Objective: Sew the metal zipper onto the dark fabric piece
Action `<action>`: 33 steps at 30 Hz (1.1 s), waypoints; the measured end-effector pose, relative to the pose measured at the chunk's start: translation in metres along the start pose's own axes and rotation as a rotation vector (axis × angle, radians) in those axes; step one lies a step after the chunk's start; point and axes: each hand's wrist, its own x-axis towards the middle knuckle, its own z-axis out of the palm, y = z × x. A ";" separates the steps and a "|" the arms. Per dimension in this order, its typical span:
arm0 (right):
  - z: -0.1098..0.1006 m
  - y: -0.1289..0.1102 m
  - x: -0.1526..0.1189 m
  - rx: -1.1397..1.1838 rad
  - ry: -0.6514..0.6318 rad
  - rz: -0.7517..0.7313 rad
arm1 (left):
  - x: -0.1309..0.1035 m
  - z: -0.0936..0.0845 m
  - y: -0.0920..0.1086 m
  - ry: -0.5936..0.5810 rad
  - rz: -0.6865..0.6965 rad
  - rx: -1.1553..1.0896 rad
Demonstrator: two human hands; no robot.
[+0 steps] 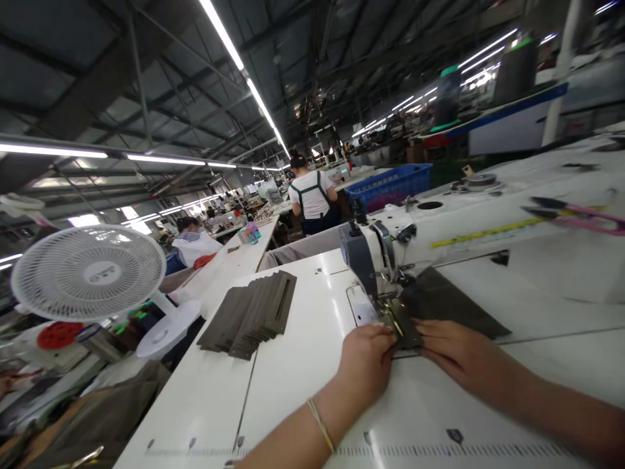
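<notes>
Long rows of ceiling lights run over a factory floor, and a white sewing table (293,391) fills the foreground. At the sewing machine (385,254), a dark fabric piece (439,303) lies under the needle area. Just in front of the machine, the left hand (366,361) pinches the fabric's near edge with fingers curled together, while the right hand (459,355) presses flat on it, fingers close together. Left of the machine lies a stack of dark fabric strips (251,312); farther left stands a white fan (88,270).
</notes>
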 end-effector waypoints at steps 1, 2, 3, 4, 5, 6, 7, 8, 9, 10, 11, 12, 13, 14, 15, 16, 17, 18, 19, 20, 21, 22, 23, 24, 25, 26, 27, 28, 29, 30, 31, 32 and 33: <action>0.000 0.000 0.000 -0.007 -0.008 -0.006 | -0.001 0.002 0.001 0.006 0.029 0.031; 0.000 0.000 0.001 -0.015 -0.019 -0.008 | -0.001 0.003 0.002 0.006 0.062 0.061; -0.001 -0.001 0.003 -0.025 -0.027 -0.011 | -0.001 0.003 0.003 0.005 0.096 0.088; -0.002 -0.002 0.005 -0.038 -0.029 -0.015 | 0.000 0.003 0.003 0.002 0.127 0.109; -0.004 -0.003 0.007 -0.052 -0.026 -0.018 | 0.001 0.003 0.004 0.002 0.154 0.126; -0.006 -0.004 0.009 -0.063 -0.022 -0.019 | 0.003 0.002 0.004 0.001 0.180 0.137; -0.007 -0.005 0.011 -0.070 -0.015 -0.020 | 0.004 0.000 0.003 0.003 0.201 0.145; -0.008 -0.005 0.013 -0.070 -0.010 -0.022 | 0.005 -0.001 0.002 0.004 0.215 0.152; -0.009 -0.006 0.014 -0.068 -0.004 -0.025 | 0.006 -0.002 0.002 0.004 0.223 0.157; -0.010 -0.006 0.016 -0.066 0.000 -0.030 | 0.007 -0.003 0.001 0.004 0.228 0.161; -0.011 -0.006 0.017 -0.063 0.003 -0.036 | 0.008 -0.004 0.000 0.007 0.228 0.163; -0.011 -0.006 0.019 -0.060 0.010 -0.042 | 0.008 -0.004 -0.001 0.011 0.225 0.160; -0.011 -0.006 0.020 -0.057 0.013 -0.044 | 0.008 -0.004 -0.002 0.015 0.221 0.155; -0.011 -0.006 0.021 -0.053 0.019 -0.045 | 0.008 -0.004 -0.003 0.021 0.218 0.146; -0.011 -0.006 0.022 -0.050 0.025 -0.044 | 0.008 -0.004 -0.003 0.027 0.213 0.138; -0.011 -0.006 0.022 -0.047 0.031 -0.040 | 0.008 -0.004 -0.003 0.029 0.209 0.131; -0.011 -0.006 0.022 -0.045 0.034 -0.035 | 0.007 -0.004 -0.003 0.030 0.209 0.127; -0.012 -0.006 0.022 -0.043 0.029 -0.030 | 0.007 -0.005 -0.003 0.027 0.212 0.127; -0.012 -0.006 0.021 -0.043 0.021 -0.024 | 0.008 -0.005 -0.002 0.022 0.215 0.129; -0.012 -0.007 0.021 -0.044 0.013 -0.019 | 0.008 -0.006 -0.002 0.012 0.218 0.134; -0.013 -0.007 0.020 -0.046 -0.001 -0.014 | 0.009 -0.006 -0.001 0.000 0.221 0.140; -0.014 -0.007 0.020 -0.048 -0.011 -0.010 | 0.009 -0.007 -0.001 -0.011 0.223 0.146; -0.014 -0.007 0.020 -0.048 -0.018 -0.009 | 0.010 -0.007 -0.001 -0.019 0.224 0.150; -0.014 -0.007 0.021 -0.049 -0.021 -0.007 | 0.012 -0.008 -0.002 -0.026 0.226 0.152; -0.014 -0.007 0.022 -0.050 -0.021 -0.004 | 0.013 -0.008 -0.002 -0.028 0.230 0.153; -0.014 -0.007 0.023 -0.052 -0.016 -0.004 | 0.014 -0.008 -0.003 -0.027 0.238 0.151; -0.014 -0.006 0.024 -0.054 -0.010 -0.004 | 0.015 -0.007 -0.004 -0.025 0.243 0.149; -0.013 -0.005 0.025 -0.057 0.000 -0.005 | 0.015 -0.007 -0.006 -0.021 0.248 0.148; -0.012 -0.004 0.027 -0.062 0.008 -0.007 | 0.016 -0.006 -0.007 -0.016 0.249 0.149; -0.011 -0.003 0.028 -0.066 0.014 -0.006 | 0.017 -0.005 -0.008 -0.010 0.249 0.150; -0.010 -0.001 0.029 -0.069 0.017 -0.006 | 0.018 -0.004 -0.010 -0.003 0.246 0.151; -0.009 0.000 0.030 -0.072 0.015 -0.003 | 0.019 -0.004 -0.010 -0.001 0.241 0.151; -0.008 0.002 0.031 -0.073 0.012 0.003 | 0.019 -0.003 -0.011 0.000 0.234 0.152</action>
